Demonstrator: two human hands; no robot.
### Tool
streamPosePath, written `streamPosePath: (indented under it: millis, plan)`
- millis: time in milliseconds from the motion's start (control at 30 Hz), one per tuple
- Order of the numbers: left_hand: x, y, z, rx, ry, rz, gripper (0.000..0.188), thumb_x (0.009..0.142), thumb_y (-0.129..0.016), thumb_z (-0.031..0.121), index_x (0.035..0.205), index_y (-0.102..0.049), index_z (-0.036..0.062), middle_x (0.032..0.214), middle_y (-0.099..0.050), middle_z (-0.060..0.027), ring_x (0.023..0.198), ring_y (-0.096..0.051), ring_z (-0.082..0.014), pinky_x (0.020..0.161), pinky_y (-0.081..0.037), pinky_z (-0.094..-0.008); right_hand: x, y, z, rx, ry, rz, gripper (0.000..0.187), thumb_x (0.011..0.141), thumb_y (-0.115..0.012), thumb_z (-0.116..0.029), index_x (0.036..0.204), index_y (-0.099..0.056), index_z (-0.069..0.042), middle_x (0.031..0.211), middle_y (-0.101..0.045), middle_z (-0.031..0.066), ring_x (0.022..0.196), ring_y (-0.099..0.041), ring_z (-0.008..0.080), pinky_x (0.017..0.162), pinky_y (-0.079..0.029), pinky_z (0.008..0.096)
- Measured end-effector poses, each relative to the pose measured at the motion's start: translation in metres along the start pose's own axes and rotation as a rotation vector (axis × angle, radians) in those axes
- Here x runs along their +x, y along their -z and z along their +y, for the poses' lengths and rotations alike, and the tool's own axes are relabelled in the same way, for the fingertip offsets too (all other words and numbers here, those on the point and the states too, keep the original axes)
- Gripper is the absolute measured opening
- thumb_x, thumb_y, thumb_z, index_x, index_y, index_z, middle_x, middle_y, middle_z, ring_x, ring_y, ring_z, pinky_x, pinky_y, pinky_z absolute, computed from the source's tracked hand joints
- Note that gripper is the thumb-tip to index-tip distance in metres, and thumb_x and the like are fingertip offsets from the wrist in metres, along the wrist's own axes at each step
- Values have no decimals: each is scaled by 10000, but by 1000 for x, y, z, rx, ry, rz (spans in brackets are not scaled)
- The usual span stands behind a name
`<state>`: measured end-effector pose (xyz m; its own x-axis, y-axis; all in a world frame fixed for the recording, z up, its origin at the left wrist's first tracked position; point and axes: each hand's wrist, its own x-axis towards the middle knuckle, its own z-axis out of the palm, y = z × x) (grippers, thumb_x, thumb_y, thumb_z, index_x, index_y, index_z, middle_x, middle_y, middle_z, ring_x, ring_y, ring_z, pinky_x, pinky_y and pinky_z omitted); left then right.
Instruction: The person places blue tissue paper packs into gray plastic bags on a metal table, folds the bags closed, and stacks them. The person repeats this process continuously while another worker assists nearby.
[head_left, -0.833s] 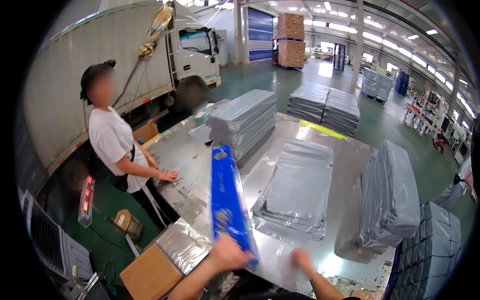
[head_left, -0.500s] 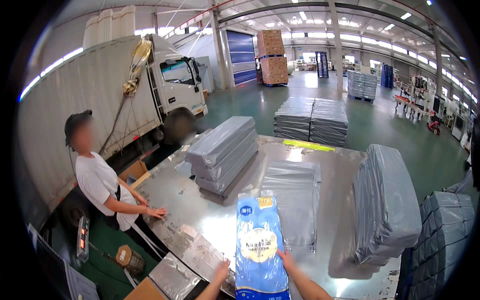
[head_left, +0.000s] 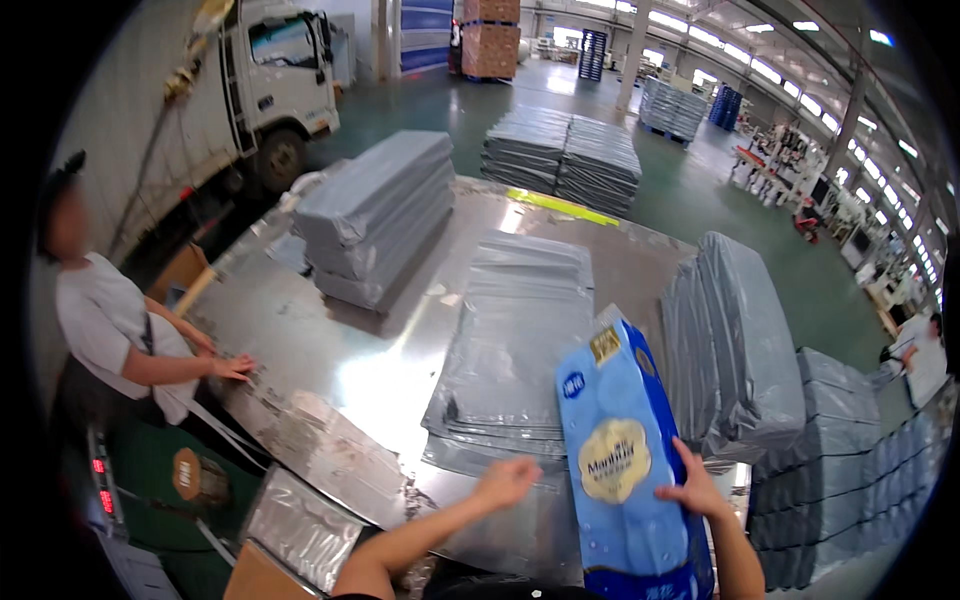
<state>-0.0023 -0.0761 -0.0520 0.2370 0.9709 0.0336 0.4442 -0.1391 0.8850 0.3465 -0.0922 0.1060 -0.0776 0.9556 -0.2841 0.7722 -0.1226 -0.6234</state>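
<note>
A long blue plastic-wrapped pack (head_left: 600, 520) with a cream label stands tilted at the near edge of the metal table, its top leaning left. My right hand (head_left: 697, 488) holds it by its right side, the thumb on the front face. My left hand (head_left: 508, 483) is off the pack, to its left, with the fingers curled in and nothing visible in them. It hovers over the near end of a flat pile of grey plastic bags (head_left: 520, 330) in the middle of the table. The lower end of the pack runs out of view.
Tall grey-wrapped bundles stand on the table (head_left: 330, 400): one at far left (head_left: 380, 220), one at right (head_left: 740, 340). A co-worker (head_left: 120, 330) rests a hand on the left edge. More grey stacks (head_left: 830, 470) stand beyond the right edge. A truck (head_left: 285, 90) is parked at far left.
My view has shifted down and turned right. The pack has gone from nearly flat between both hands to tilted at the right. My left hand has come away from it.
</note>
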Motion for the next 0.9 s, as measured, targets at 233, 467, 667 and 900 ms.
streamPosePath:
  millis: [233,467,667,900]
  plan:
    - [161,62,-103,647,-137,-135,290,779,-602,199,1009,-608,22,1046,-577,-192,1011,-554,-361,853,-480,-441,-47,-66,30,-376,-262,215,1174,553,-818,-440,1482,-157,-159,1143,-450,291,1024,-495,455,912,-417,474]
    - [223,63,-159,1057,-369,-230,222,776,-619,174,972,-596,73,993,-562,-93,969,-569,-251,711,-515,-380,-66,-20,16,414,-129,53,1089,524,-817,-108,1462,-266,-60,1396,-383,160,1289,-380,263,1089,-260,344]
    - [256,107,-111,875,-443,-66,194,856,-570,286,835,-531,97,687,-630,-110,619,-637,-318,573,-494,-437,-17,-66,24,1124,-317,-375,1066,528,-703,-142,1467,-215,-10,1473,-321,154,1345,-334,270,1123,-226,357]
    - [237,163,-91,921,-529,-162,232,818,-614,295,861,-515,90,732,-604,-110,643,-620,-331,570,-494,-440,79,-121,19,1352,-207,-699,926,679,-689,-226,1459,-238,-13,1440,-373,153,1335,-355,266,1104,-273,364]
